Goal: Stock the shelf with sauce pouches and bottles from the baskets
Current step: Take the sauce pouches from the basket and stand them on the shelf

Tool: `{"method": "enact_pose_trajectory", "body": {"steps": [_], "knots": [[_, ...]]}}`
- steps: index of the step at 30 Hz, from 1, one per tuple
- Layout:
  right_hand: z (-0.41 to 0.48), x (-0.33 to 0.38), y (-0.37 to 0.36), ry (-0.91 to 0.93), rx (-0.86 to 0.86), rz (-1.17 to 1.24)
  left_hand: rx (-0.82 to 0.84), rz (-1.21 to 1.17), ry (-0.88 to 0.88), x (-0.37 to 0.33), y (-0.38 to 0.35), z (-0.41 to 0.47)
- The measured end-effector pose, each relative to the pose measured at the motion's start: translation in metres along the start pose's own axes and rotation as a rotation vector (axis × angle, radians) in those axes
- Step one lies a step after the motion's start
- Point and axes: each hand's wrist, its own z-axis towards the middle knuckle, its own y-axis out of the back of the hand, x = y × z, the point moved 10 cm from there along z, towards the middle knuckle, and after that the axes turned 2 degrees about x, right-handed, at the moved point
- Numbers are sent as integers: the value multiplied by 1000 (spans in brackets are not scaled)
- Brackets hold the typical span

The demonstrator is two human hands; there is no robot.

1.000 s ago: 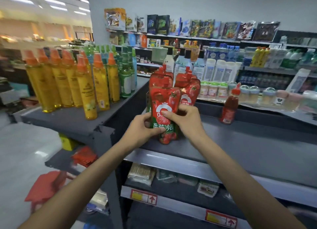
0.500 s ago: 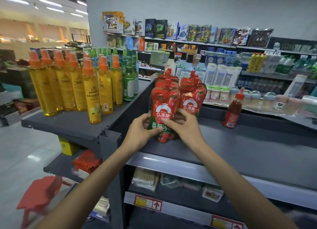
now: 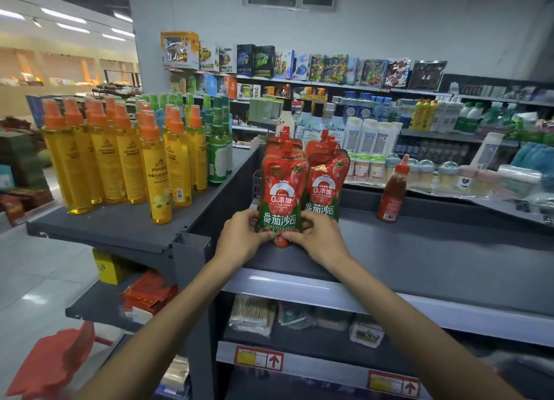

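Both hands, my left hand (image 3: 241, 237) and right hand (image 3: 319, 242), pinch the base of the tomato sauce pouch (image 3: 283, 195) I am seating upright on the grey shelf (image 3: 434, 249), beside the other pouches (image 3: 325, 186); next, I think, I must release gently so it does not tip.

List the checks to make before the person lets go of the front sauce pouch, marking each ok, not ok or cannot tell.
1. Grip: left hand and right hand hold the pouch low: ok.
2. Pouch upright, label facing out: ok.
3. Pouch base flat on the shelf: cannot tell, hands hide it.
4. The neighbour pouch on its right stands upright: ok.
5. Bare shelf between pouches and bottle: ok.
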Motion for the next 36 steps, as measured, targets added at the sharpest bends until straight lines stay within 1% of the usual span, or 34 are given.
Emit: {"method": "enact_pose_trajectory", "body": {"steps": [9, 15, 19, 22, 26, 36], "knots": [[5, 0, 2, -34, -45, -81, -34, 1, 9, 1, 1, 9], [1, 5, 2, -18, -58, -106, -71, -10, -26, -4, 3, 3], [0, 5, 4, -10, -80, -119, -57, -21, -30, -6, 2, 2], [-3, 4, 3, -24, -64, -81, -39, -32, -29, -8, 4, -1], [-4, 1, 5, -63, -62, -13, -87, -93, -49, -15, 13, -6], [-1, 1, 3, -45, -88, -54, -115, -104, -34, -14, 11, -3]]}}
